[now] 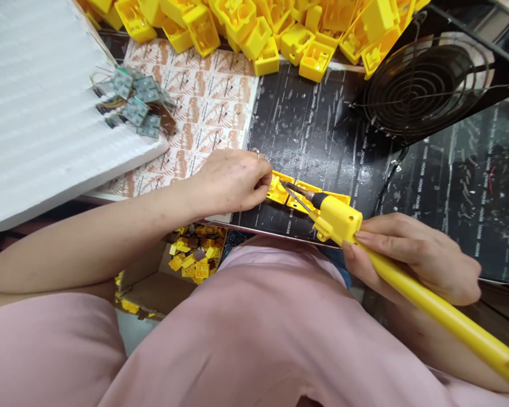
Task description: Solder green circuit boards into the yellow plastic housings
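Head view: right hand (411,257) grips soldering iron (339,220).

Our count around the two hands

We count two hands, the left hand (231,183) and the right hand (415,257), with one ring (255,152) on the left. There is one screwdriver (337,220), in the right hand. Under the hands we make out three yellow boxes (303,198), though the screwdriver partly hides them. We also count one fan (424,85), one foam sheet (38,113), one patterned paper sheet (203,96), two black mats (305,113) and four small grey boards (134,111), perhaps five. One cardboard box (146,288) holds yellow bits (193,254) too many to count, and the heap of yellow boxes (254,34) is past counting too
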`<state>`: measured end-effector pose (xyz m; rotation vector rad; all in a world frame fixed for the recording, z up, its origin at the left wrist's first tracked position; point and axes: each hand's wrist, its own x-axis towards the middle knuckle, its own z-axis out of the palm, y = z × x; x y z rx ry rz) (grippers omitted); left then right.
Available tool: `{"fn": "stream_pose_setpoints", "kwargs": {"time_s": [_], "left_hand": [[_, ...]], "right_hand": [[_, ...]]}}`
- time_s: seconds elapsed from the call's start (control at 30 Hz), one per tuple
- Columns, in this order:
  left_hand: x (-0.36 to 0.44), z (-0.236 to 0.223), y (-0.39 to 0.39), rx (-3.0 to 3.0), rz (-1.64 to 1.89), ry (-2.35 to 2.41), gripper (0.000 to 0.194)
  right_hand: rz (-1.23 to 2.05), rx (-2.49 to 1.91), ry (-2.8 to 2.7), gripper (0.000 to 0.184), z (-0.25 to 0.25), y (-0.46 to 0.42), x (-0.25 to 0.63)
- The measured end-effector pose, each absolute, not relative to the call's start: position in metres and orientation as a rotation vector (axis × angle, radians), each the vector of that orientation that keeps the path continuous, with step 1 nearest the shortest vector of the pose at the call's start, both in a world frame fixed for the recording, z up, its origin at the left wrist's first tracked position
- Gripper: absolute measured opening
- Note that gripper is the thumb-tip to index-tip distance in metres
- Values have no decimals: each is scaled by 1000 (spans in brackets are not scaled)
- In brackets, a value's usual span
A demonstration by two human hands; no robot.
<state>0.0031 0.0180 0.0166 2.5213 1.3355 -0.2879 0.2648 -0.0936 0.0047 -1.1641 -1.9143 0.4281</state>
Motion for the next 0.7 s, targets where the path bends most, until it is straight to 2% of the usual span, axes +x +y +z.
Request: {"fn": "stream_pose_setpoints", "kwargs": {"time_s": [0.03,0.1,0.2,0.27,0.3,0.43,0.7], "left_hand": [[3,17,17,2510,-296,1333,21],[-1,18,15,2480,-226,1319,25],[-15,14,8,2391,80,1341,45],[-26,9,2,2300,241,1423,56],[-30,6,0,2268,287,1460,55],[-31,1,-1,2258,374,1439,30],[-9,6,22,2197,188,1373,18]], "right_hand": [[388,-1109,-1937,12,4,-92,265],[312,-1023,-1953,26,1,-91,266],[234,-1122,-1881,56,-3,-93,268],[215,-1190,-1858,65,-5,-94,269],[218,-1186,-1863,66,-5,-94,269],[244,-1192,-1845,64,-5,-97,266],[305,-1180,-1764,54,-13,-103,269]]}}
